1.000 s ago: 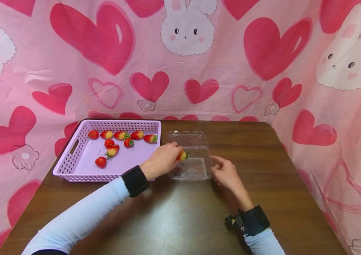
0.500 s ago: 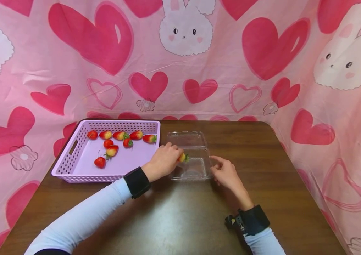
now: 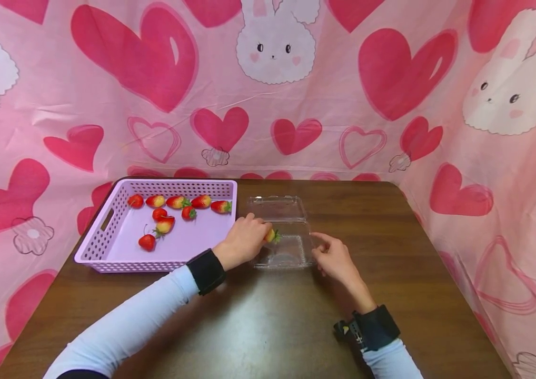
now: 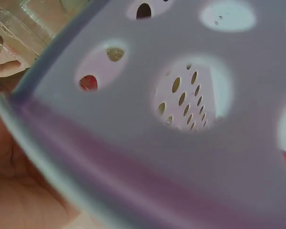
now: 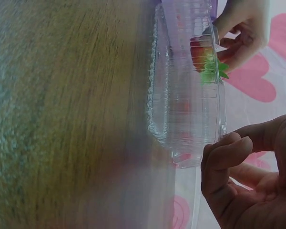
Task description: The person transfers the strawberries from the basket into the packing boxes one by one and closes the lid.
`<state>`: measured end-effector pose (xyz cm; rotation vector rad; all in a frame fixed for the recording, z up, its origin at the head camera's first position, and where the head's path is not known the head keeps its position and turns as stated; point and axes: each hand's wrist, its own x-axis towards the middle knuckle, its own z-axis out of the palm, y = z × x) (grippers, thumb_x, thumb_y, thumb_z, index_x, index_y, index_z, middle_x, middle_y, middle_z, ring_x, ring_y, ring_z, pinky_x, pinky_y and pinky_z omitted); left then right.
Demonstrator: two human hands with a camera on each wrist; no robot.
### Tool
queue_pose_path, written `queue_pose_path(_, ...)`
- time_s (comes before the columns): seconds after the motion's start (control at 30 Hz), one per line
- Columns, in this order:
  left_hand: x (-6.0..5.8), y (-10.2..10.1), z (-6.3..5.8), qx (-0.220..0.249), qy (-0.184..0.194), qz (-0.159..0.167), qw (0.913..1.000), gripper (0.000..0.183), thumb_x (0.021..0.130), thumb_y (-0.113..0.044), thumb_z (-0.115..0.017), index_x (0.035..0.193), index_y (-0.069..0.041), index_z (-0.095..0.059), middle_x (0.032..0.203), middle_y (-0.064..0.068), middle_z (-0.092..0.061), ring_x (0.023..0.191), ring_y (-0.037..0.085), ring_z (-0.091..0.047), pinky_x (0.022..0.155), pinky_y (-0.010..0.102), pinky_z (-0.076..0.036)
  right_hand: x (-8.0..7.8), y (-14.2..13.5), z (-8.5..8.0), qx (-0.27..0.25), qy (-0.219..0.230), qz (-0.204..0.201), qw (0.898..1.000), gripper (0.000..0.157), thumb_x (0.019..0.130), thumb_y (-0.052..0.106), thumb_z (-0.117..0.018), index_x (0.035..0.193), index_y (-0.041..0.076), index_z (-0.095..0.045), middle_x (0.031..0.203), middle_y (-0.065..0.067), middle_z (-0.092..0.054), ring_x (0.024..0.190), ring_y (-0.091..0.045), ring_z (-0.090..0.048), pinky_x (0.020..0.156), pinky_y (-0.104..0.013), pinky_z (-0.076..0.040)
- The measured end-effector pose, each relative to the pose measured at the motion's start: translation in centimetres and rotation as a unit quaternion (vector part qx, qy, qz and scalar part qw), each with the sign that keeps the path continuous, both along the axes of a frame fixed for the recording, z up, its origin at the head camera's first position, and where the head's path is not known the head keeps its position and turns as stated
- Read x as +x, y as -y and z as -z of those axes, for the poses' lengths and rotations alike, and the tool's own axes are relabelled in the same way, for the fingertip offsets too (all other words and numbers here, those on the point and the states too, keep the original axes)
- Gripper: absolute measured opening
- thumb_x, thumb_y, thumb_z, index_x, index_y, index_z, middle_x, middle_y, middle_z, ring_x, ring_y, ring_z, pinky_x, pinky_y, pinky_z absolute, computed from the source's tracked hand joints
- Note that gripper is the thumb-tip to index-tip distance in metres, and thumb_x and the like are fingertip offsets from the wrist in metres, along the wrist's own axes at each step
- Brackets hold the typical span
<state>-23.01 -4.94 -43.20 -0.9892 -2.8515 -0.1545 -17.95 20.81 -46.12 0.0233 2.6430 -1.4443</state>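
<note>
My left hand (image 3: 245, 240) grips a red and yellow strawberry (image 3: 271, 235) by its body. The fruit is at the left part of an opened clear plastic container (image 3: 291, 258), its green leaves pointing right. Through the clear wall in the right wrist view, the strawberry (image 5: 200, 55) shows red with green leaves, inside or just behind that wall. My right hand (image 3: 336, 257) holds the container's right rim with its fingertips; the other fingers are curled. In the left wrist view the basket wall hides most of the left hand (image 4: 24, 191) and the fruit.
A purple perforated basket (image 3: 130, 261) stands left of the container, holding several strawberries (image 3: 147, 242). The container's lid (image 3: 277, 208) lies folded back behind its base. All rest on a brown wooden table (image 3: 268, 321) before a pink heart-patterned curtain (image 3: 220, 63).
Both hands stay nearly where they were. The left hand and strawberry have shifted very slightly right and down over the container; the view itself has drifted a little.
</note>
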Motion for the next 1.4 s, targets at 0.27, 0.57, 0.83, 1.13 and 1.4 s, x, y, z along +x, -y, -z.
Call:
queue_pose_path(0.27, -0.2, -0.2, 0.4, -0.008, 0.034, -0.013, 0.9993, 0.029, 0.089, -0.022, -0.085, 0.113, -0.009, -0.075, 0.106, 0.011, -0.075, 0.095, 0.032, -0.063, 0.082, 0.044, -0.055, 0.0, 0.0, 0.2, 0.003, 0.003, 0.002, 1.000, 0.048, 0.099, 0.005, -0.061, 0.147, 0.006, -0.058, 0.074, -0.008, -0.059, 0.052, -0.021, -0.056, 0.053, -0.035, -0.052)
queue_pose_path(0.57, -0.2, -0.6, 0.5, -0.036, 0.026, -0.014, 0.9989, 0.032, 0.088, -0.022, -0.086, 0.115, -0.010, -0.077, 0.106, 0.011, -0.070, 0.101, 0.031, -0.063, 0.087, 0.043, -0.054, 0.0, -0.1, 0.2, 0.003, -0.005, 0.001, 1.000, 0.048, 0.098, 0.004, -0.061, 0.146, 0.005, -0.059, 0.073, -0.008, -0.058, 0.051, -0.021, -0.056, 0.052, -0.035, -0.052)
queue_pose_path(0.83, 0.1, -0.8, 0.9, -0.058, 0.004, -0.003, 0.9983, 0.025, 0.089, -0.021, -0.084, 0.111, -0.009, -0.079, 0.106, 0.011, -0.069, 0.099, 0.030, -0.060, 0.084, 0.042, -0.052, 0.1, -0.1, 0.2, 0.003, 0.000, 0.000, 1.000, 0.048, 0.099, 0.004, -0.061, 0.147, 0.006, -0.059, 0.073, -0.008, -0.058, 0.052, -0.021, -0.056, 0.053, -0.035, -0.052)
queue_pose_path(1.13, 0.1, -0.9, 0.9, -0.071, 0.010, -0.004, 0.9974, 0.026, 0.089, -0.024, -0.084, 0.111, -0.009, -0.080, 0.110, 0.011, -0.070, 0.101, 0.030, -0.060, 0.088, 0.044, -0.051, 0.0, 0.0, 0.1, 0.006, 0.001, 0.004, 1.000, 0.048, 0.098, 0.004, -0.062, 0.146, 0.006, -0.059, 0.073, -0.008, -0.058, 0.052, -0.021, -0.056, 0.052, -0.035, -0.052)
queue_pose_path(1.4, 0.1, -1.1, 1.3, -0.092, 0.002, -0.008, 0.9957, 0.018, 0.092, -0.022, -0.080, 0.106, -0.010, -0.081, 0.109, 0.010, -0.070, 0.102, 0.029, -0.061, 0.088, 0.045, -0.050, 0.1, 0.1, 0.1, 0.007, -0.001, 0.003, 1.000, 0.048, 0.098, 0.004, -0.062, 0.146, 0.006, -0.060, 0.072, -0.008, -0.058, 0.051, -0.020, -0.055, 0.051, -0.035, -0.051)
